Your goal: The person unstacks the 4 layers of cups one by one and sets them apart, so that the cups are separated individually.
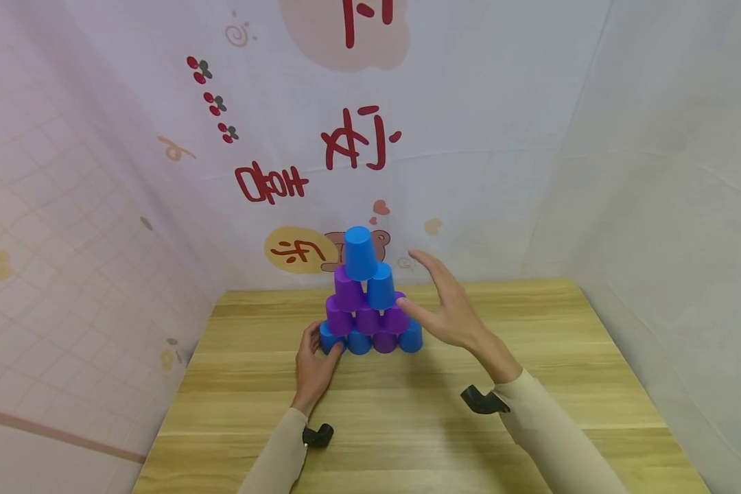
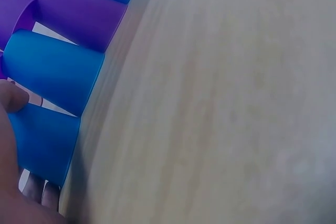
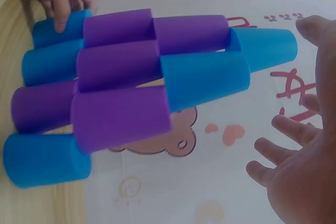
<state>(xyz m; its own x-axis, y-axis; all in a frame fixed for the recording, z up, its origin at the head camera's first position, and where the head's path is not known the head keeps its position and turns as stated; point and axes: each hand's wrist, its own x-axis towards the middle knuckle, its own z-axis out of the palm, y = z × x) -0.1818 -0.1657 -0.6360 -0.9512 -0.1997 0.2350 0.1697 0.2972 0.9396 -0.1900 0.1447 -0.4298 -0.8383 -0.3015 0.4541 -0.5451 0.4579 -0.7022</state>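
Upside-down blue and purple plastic cups stand as a pyramid, one blue cup [image 1: 361, 254] at its top. Just below sit a purple cup [image 1: 348, 288] and a blue cup [image 1: 381, 287]. At the bottom left corner my left hand [image 1: 313, 367] grips a blue cup [image 2: 44, 140], thumb on the near side and fingers round the far side. My right hand [image 1: 443, 309] is spread to the right of the upper rows, holding nothing; in the right wrist view its fingers [image 3: 294, 127] are apart from the cups.
The pyramid stands on a wood-grain table [image 1: 395, 425], close to its back edge. Behind rises a white cloth [image 1: 500, 171] printed with red characters and drawings. More cloth hangs along the left and right sides. Each wrist wears a black device [image 1: 484, 400].
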